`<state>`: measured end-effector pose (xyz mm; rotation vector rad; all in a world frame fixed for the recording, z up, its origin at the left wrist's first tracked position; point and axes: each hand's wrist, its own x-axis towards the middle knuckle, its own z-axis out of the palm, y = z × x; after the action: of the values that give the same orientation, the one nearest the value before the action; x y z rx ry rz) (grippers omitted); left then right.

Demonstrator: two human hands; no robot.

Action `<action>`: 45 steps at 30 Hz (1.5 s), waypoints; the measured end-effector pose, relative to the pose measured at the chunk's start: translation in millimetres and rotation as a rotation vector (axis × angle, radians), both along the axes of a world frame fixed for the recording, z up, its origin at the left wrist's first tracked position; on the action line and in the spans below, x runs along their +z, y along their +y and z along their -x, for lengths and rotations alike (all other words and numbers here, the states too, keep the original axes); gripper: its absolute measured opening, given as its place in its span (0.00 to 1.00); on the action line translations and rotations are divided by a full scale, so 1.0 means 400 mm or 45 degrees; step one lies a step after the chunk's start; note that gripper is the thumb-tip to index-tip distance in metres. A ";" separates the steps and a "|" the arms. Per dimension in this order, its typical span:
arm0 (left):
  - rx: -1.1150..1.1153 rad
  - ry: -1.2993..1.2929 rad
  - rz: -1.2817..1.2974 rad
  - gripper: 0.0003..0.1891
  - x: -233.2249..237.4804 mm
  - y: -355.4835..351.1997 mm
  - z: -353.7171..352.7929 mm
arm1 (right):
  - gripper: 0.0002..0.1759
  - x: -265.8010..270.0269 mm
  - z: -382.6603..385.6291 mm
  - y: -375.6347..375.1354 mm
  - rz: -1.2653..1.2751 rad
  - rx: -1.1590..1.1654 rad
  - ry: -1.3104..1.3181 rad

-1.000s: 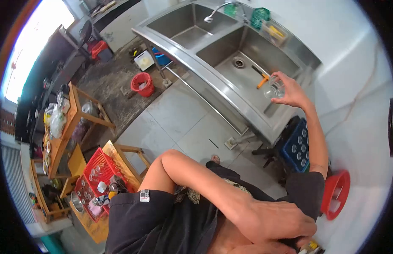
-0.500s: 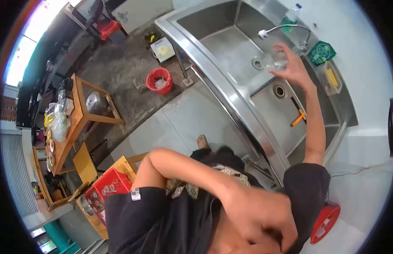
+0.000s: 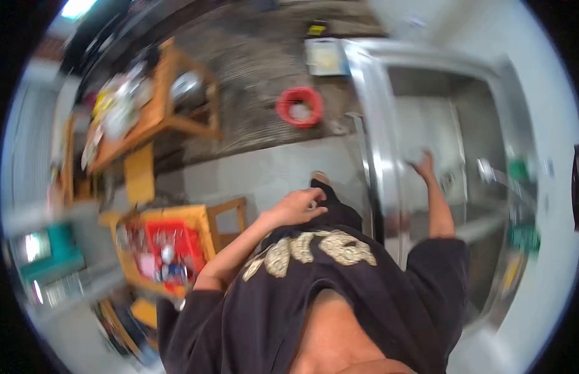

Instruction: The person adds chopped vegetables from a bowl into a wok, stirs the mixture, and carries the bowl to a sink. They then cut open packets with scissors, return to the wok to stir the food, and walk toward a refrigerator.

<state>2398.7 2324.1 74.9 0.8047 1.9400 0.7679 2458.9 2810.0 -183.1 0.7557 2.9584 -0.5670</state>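
Observation:
My left hand [image 3: 299,206] is in front of my waist, beside the dark trousers [image 3: 342,215]. Its fingers curl loosely, with a gap between thumb and fingers; a small pale spot shows there, too blurred to name. Over the far basin of the steel sink [image 3: 377,134] hangs my right hand [image 3: 425,166]. Motion smears its fingers, so whether a clear glass is between them cannot be seen. The basin's drain [image 3: 448,182] lies just right of that hand. A blurred tap [image 3: 486,170] stands further right.
Left of me, a wooden stand [image 3: 208,227] bears a red basket [image 3: 193,243] with glassware. A table [image 3: 165,118] holds bags. On the floor are a red bin [image 3: 300,107] and a white scale-like box [image 3: 327,57]. Green items [image 3: 524,237] sit along the sink's wall side.
My view has swung, shifting the sink rightward. My left hand has dropped from near my chest to my waist. My right hand, earlier around a clear glass by the tap, is now lower over the far basin.

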 end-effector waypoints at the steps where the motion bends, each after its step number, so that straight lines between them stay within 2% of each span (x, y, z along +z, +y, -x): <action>1: 0.058 0.121 0.034 0.19 -0.027 -0.009 0.011 | 0.43 0.017 0.003 -0.008 0.174 -0.104 0.007; 3: 0.150 0.261 0.126 0.20 -0.068 -0.008 0.047 | 0.43 -0.131 -0.006 0.072 0.112 0.007 0.054; 4: 0.165 0.258 0.177 0.21 -0.080 -0.003 0.062 | 0.45 -0.198 -0.011 0.096 -0.064 -0.137 0.051; 5: 0.221 0.306 0.228 0.22 -0.088 0.009 0.073 | 0.43 -0.141 0.000 0.065 0.325 -0.319 0.092; 6: 0.244 0.349 0.275 0.22 -0.097 0.016 0.099 | 0.41 -0.227 -0.005 0.110 0.278 -0.377 0.120; 8: 0.277 0.377 0.292 0.22 -0.114 0.036 0.107 | 0.45 -0.153 0.006 0.062 0.358 -0.475 0.131; 10: 0.309 0.357 0.217 0.23 -0.127 0.050 0.094 | 0.46 -0.175 0.011 0.078 0.278 -0.524 0.096; 12: 0.265 0.252 0.276 0.23 -0.115 0.054 0.101 | 0.35 -0.203 0.032 0.110 0.010 -0.549 0.043; 13: 0.259 0.206 0.311 0.23 -0.113 0.053 0.096 | 0.34 -0.205 0.044 0.121 -0.068 -0.552 0.020; 17: 0.345 0.243 0.285 0.24 -0.136 0.031 0.071 | 0.29 -0.149 0.098 0.161 -0.105 -0.566 0.019; 20: 0.406 0.235 0.306 0.23 -0.134 0.006 0.047 | 0.25 -0.088 0.149 0.226 -0.069 -0.641 0.175; 23: 0.366 0.158 0.331 0.24 -0.136 -0.043 0.026 | 0.21 0.029 0.264 0.272 -0.011 -0.658 0.671; 24: 0.348 0.120 0.329 0.24 -0.141 -0.059 0.011 | 0.14 0.144 0.331 0.169 -0.202 -0.583 0.888; 25: 0.229 0.020 0.362 0.24 -0.130 -0.080 0.020 | 0.10 0.328 0.398 -0.001 -0.420 -0.510 1.079; 26: 0.122 -0.082 0.380 0.25 -0.103 -0.107 0.054 | 0.10 0.418 0.442 -0.100 -0.263 -0.443 1.245; 27: -0.085 0.002 0.395 0.25 -0.028 -0.137 0.101 | 0.11 0.508 0.486 -0.197 -0.106 -0.366 1.407; 28: -0.095 0.199 0.379 0.23 -0.087 -0.148 0.166 | 0.13 0.561 0.510 -0.266 -0.044 -0.171 1.520; 29: -0.005 0.518 0.384 0.21 -0.027 -0.177 0.224 | 0.14 0.592 0.540 -0.310 -0.073 -0.113 1.314; 30: -0.073 0.759 0.349 0.17 0.015 -0.178 0.339 | 0.15 0.615 0.568 -0.360 -0.114 -0.057 1.115; 32: -0.155 1.284 0.321 0.11 0.142 -0.189 0.527 | 0.17 0.654 0.573 -0.499 -0.058 0.281 0.902; 33: -0.045 1.494 0.254 0.11 0.201 -0.189 0.596 | 0.17 0.671 0.557 -0.588 -0.018 0.460 0.841; 34: 0.142 1.592 0.194 0.11 0.255 -0.214 0.583 | 0.18 0.676 0.517 -0.683 0.016 0.638 0.790; 36: 0.503 1.716 0.072 0.11 0.345 -0.292 0.503 | 0.19 0.668 0.402 -0.862 0.116 0.978 0.717; 38: 0.716 1.780 0.001 0.10 0.388 -0.393 0.401 | 0.20 0.647 0.267 -1.030 0.187 1.263 0.600; 45: 1.146 1.878 -0.003 0.10 0.440 -0.753 0.032 | 0.23 0.514 -0.217 -1.536 0.326 2.049 0.064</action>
<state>2386.0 2023.0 250.8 0.4189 3.7632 0.6743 2545.8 2195.6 22.3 -1.5042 2.3197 -0.6510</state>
